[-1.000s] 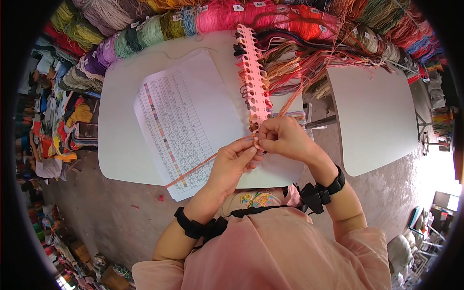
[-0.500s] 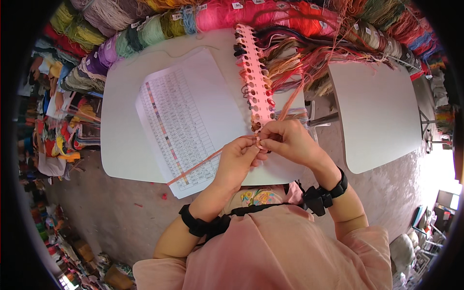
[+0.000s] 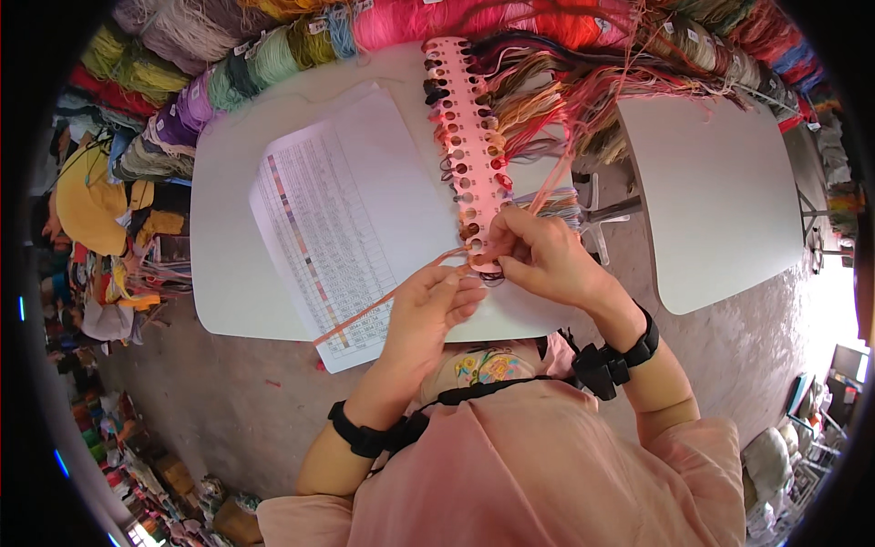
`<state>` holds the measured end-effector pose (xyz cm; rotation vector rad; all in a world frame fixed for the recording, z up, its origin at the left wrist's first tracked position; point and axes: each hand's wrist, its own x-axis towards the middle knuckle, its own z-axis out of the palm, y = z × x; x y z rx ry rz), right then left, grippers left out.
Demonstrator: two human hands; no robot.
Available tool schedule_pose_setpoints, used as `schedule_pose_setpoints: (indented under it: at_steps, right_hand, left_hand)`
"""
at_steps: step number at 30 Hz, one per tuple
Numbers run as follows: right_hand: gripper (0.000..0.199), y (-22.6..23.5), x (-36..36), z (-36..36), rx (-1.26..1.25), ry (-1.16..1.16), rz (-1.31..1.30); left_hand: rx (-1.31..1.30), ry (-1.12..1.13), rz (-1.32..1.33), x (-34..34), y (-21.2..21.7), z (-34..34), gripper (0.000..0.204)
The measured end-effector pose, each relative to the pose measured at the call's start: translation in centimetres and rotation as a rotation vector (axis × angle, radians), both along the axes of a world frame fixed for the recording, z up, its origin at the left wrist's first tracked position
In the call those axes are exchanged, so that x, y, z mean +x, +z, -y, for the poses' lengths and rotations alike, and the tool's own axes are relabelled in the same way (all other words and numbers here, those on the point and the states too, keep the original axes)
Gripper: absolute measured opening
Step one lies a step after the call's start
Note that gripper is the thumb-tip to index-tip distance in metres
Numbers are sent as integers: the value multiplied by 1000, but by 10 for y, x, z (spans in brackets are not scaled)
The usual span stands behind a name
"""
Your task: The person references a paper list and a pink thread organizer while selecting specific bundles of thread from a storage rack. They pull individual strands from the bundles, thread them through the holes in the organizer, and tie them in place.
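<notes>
Pink holed card, running from near the desk's back edge toward its front, presumably for easy reach. At its near end the right hand pinches the orange strand; whether the left hand's curled fingers grip it, apparently steadying it, cannot be told.

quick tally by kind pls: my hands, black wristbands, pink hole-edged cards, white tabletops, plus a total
Hands (left hand, right hand): 2
Black wristbands (left one, right one): 2
Pink card: 1
White tabletops (left one, right one): 2
Total: 7
</notes>
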<state>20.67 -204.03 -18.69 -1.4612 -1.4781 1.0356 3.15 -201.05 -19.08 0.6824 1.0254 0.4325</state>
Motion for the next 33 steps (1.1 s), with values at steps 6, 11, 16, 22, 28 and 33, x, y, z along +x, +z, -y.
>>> schedule_pose_setpoints:
  at_steps: [6,11,16,22,28,33]
  right_hand:
    - [20,-8,-6,0,81,3,105]
    - [20,-10,-8,2,136,13,146]
    - [19,-11,-8,3,126,8,126]
    - [20,-13,-5,3,152,39,206]
    - [21,-14,-5,4,151,47,191]
    - [21,-20,-7,5,182,33,189]
  left_hand:
    - [24,113,-48,-28,2,-5,20]
    - [-118,124,19,-21,7,-13,20]
    - [13,36,-163,-19,5,-11,24]
    - [-105,96,-59,-24,6,-13,21]
    - [37,-8,-152,-21,2,-9,20]
    - [-144,138,253,-31,6,-9,19]
